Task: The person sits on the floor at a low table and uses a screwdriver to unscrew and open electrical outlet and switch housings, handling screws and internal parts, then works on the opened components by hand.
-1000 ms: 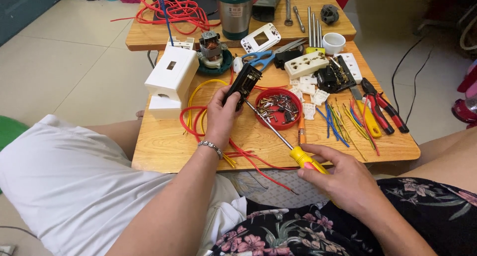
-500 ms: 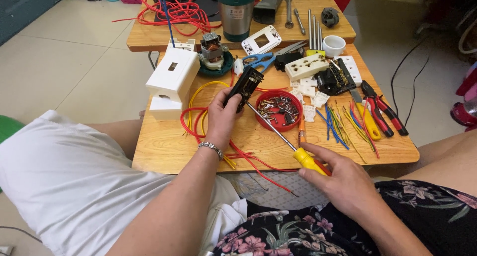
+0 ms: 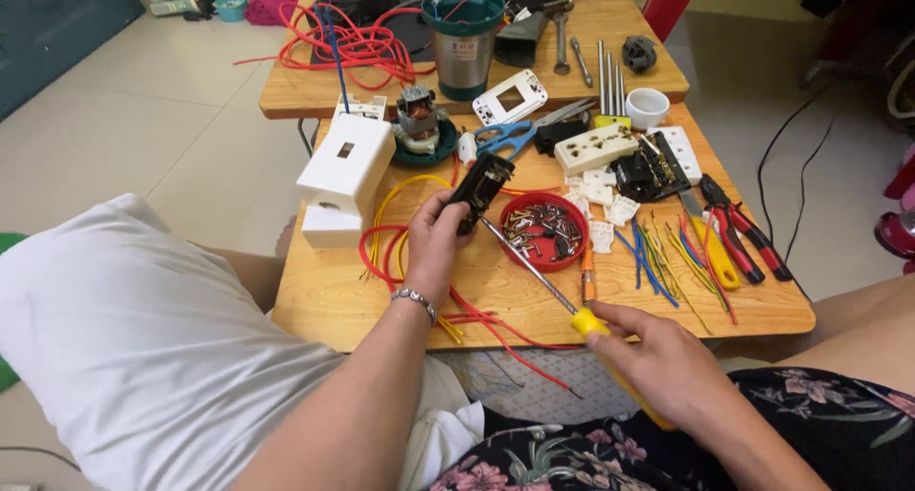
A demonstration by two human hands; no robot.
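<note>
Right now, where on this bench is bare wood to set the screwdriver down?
Bare wood lies along the near edge of the table, between the red wire loops and the cut wire pieces. A smaller patch: the near-left corner. Around the red bowl and pliers it is crowded.

Red bowl point(image 3: 544, 201) of screws at centre of wooden counter point(image 3: 362, 305); blue scissors point(image 3: 510, 136) behind; red pliers point(image 3: 743, 226) right; white box point(image 3: 345, 169) left.

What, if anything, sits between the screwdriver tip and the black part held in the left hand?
Nothing visible does. The left hand holds the black part up over the table, and the screwdriver in the right hand runs straight to its lower end. The red bowl of screws lies just beside the shaft, not across it.
</note>
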